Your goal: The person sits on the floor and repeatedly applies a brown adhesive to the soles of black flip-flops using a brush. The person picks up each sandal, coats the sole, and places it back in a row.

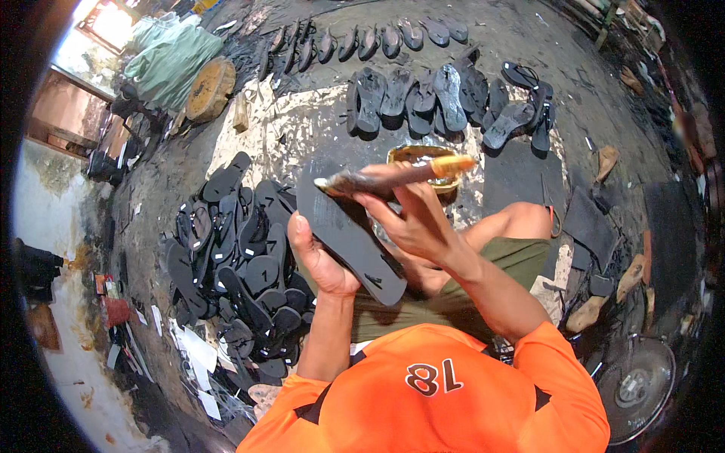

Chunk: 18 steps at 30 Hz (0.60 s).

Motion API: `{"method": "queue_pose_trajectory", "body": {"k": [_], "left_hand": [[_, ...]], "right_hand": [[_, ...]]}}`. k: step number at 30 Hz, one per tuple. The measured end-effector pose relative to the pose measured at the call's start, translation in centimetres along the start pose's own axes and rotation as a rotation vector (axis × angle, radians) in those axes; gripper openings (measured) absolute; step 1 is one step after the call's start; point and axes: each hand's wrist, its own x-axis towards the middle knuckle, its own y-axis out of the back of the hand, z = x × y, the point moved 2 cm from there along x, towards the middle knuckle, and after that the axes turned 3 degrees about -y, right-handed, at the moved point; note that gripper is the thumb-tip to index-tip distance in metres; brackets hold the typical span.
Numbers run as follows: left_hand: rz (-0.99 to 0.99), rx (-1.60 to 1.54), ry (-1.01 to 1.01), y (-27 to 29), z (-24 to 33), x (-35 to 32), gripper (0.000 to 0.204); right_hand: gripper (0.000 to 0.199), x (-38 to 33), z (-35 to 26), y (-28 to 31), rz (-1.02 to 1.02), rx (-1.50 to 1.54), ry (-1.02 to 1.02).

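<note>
Orange shirt (423,400) nearest | left hand (325,264) half-curled, cupping black sole (343,230), near end over green shorts (506,268) | right hand (414,219) closed round brush-like tool (400,178), tip at sole | risk: loose left grip could let sole twist, tip skid

At the upper left, a pale green sheet (170,64) is seen heaped in folds, with a round wooden block (212,89) placed just beside it. The whitewashed wall (53,200) along the left is marked by brown stains. White paper scraps (200,353) are strewn over the dark floor (147,226) at the lower left. On the right, tan foot-shaped lasts (630,278) are scattered; near them, a round fan (638,389) is cut by shadow.
</note>
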Motion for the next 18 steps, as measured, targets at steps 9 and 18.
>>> {"method": "queue_pose_trajectory", "body": {"k": [9,18], "left_hand": [[0.088,-0.077,0.263,3.6,-0.9,-3.3,0.071],[0.224,0.165,0.616,7.4,-1.1,-12.3,0.076]], "right_hand": [[0.027,-0.4,11.0,2.2,-0.129,-0.231,-0.325],[0.032,-4.7,24.9,1.9,-0.513,-0.829,-0.522]]}}
